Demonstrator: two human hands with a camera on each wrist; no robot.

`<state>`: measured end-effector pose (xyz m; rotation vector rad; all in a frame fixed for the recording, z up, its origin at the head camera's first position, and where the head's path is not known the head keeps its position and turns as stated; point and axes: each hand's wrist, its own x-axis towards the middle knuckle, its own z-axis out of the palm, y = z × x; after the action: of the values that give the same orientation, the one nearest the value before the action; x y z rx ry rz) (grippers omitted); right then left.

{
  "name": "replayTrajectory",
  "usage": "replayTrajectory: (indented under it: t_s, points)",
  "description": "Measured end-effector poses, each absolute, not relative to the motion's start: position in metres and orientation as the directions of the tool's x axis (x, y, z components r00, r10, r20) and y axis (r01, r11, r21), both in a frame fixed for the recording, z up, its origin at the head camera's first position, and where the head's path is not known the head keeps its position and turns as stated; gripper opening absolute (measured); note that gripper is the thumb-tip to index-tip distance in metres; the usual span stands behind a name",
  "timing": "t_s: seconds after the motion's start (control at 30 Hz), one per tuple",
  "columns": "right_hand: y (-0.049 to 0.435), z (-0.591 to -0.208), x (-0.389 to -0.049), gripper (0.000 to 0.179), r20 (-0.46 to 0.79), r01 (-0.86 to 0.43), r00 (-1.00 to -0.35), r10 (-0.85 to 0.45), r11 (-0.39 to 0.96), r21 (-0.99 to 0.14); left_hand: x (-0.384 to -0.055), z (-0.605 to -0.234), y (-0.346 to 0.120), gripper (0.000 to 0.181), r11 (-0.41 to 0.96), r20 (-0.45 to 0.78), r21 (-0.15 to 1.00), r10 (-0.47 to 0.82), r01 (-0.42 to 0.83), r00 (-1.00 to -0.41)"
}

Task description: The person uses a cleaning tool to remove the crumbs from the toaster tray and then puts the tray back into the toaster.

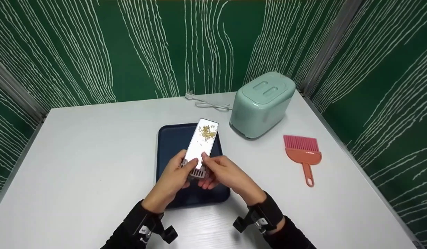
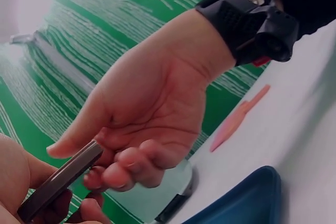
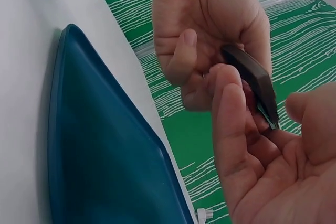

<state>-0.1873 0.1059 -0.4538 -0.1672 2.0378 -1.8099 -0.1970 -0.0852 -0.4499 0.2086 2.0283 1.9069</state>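
Observation:
A shiny crumb tray (image 1: 197, 148) with a slotted handle end slants away from me over a dark blue tray (image 1: 173, 135). Yellowish-brown crumbs (image 1: 207, 132) lie near its far end. My left hand (image 1: 172, 174) grips the handle end, thumb on top. Beside it, my right hand (image 1: 230, 173) has its fingers at the near right corner. In the left wrist view that hand (image 2: 149, 93) is loosely bent, its thumb raised off the dark handle edge (image 2: 60, 182). The right wrist view shows the left hand (image 3: 205, 30) around the handle edge (image 3: 252, 77).
A mint green toaster (image 1: 263, 103) stands at the back right, its cord and plug (image 1: 189, 94) lying to its left. On the right lies an orange brush (image 1: 303, 156) with pink bristles. Green walls with white streaks enclose the white table (image 1: 96, 155).

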Motion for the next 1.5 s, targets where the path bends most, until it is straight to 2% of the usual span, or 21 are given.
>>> replayTrajectory:
  t_s: [0.2, 0.37, 0.63, 0.93, 1.13, 1.33, 1.5]
  points:
    - [0.121, -0.455, -0.186, 0.061, -0.225, 0.171, -0.921, -0.316, 0.19, -0.967, -0.2, -0.449, -0.091, 0.019, 0.063, -0.162, 0.987, 0.343, -0.15, -0.925]
    - [0.142, -0.454, -0.186, 0.052, -0.208, 0.15, -0.936, -0.284, 0.213, -0.966, -0.201, -0.451, -0.096, 0.017, 0.042, -0.175, 0.984, 0.375, -0.172, -0.91]
    - [0.19, -0.458, -0.184, 0.038, -0.186, 0.128, -0.953, -0.237, 0.24, -0.962, -0.202, -0.453, -0.112, 0.039, 0.009, -0.195, 0.977, 0.455, -0.215, -0.869]
    - [0.252, -0.46, -0.17, 0.026, -0.217, 0.177, -0.973, -0.073, 0.361, -0.916, -0.204, -0.458, -0.129, 0.039, 0.012, -0.227, 0.969, 0.44, -0.247, -0.869]
    - [0.296, -0.469, -0.159, 0.032, -0.17, 0.192, -0.981, 0.088, 0.509, -0.839, -0.205, -0.461, -0.139, 0.037, 0.015, -0.234, 0.967, 0.435, -0.253, -0.869]
    - [0.339, -0.478, -0.148, 0.05, -0.127, 0.25, -0.966, 0.226, 0.677, -0.693, -0.206, -0.463, -0.146, 0.033, 0.028, -0.238, 0.968, 0.424, -0.249, -0.874]
    - [0.359, -0.489, -0.142, 0.059, -0.099, 0.302, -0.948, 0.303, 0.75, -0.589, -0.204, -0.466, -0.15, 0.031, 0.037, -0.255, 0.964, 0.408, -0.263, -0.876]
